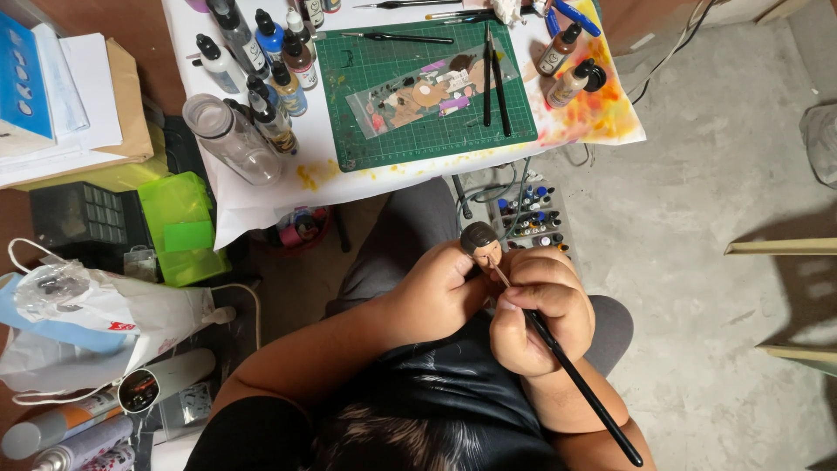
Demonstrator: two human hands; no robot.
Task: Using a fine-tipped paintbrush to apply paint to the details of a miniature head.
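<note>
My left hand (436,292) is closed around a small figurine head (479,240) with dark hair, held up over my lap. My right hand (536,314) grips a thin black-handled paintbrush (575,379); its tip touches the figurine's face. The two hands press against each other just below the table's front edge. The figurine's lower part is hidden inside my left fist.
A white-covered table (261,196) holds a green cutting mat (418,131) with a clear bag of small parts (423,94), black brushes, several paint dropper bottles (261,61) and a clear jar (231,139). A rack of paints (532,222) sits on the floor; bags and spray cans lie left.
</note>
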